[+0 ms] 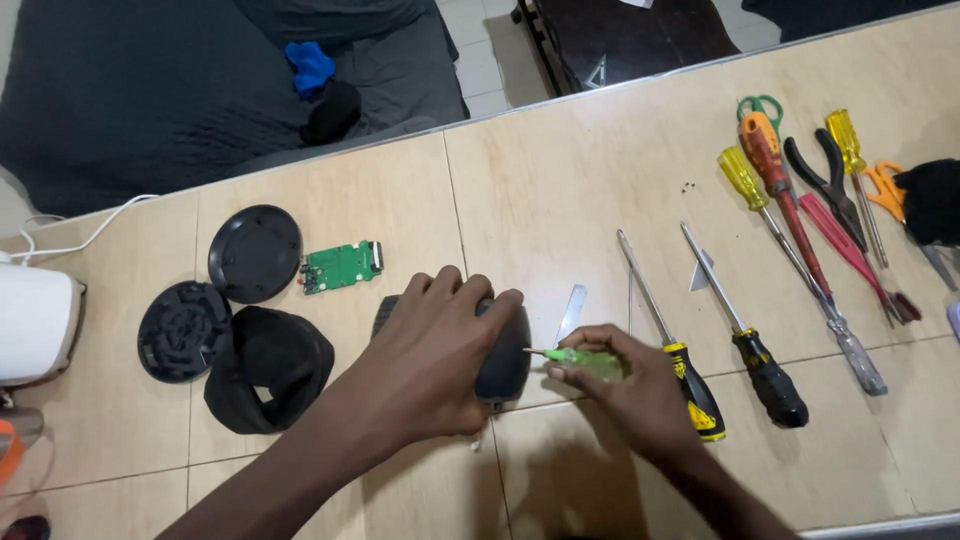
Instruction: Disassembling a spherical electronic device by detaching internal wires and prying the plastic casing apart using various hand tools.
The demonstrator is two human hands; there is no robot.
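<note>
A: Where is the work right now?

B: On the black device body [508, 352], lying on the tiled table [560, 190]. The left hand [435, 345] is pressed flat over it with fingers spread, pinning it down. The right hand [625, 385] pinches a small green-handled screwdriver [580, 360], its tip right at the body's right edge.

A: How far along does it look?

B: Well into taking it apart, I'd judge. Left of the body lie a green circuit board [342, 266], a round black cover [254, 253], a round black grille [184, 331] and a black fabric sleeve [268, 368], all separate from it. The body itself looks not yet fully opened, though the left hand hides most of it.

A: And the other tools?

B: Just right of the body lie two long screwdrivers with black-and-yellow handles [697, 392]. Farther right, well apart from it, sit yellow-handled screwdrivers [743, 176], black pliers [828, 180] and some tiny dark screws [688, 187]
</note>
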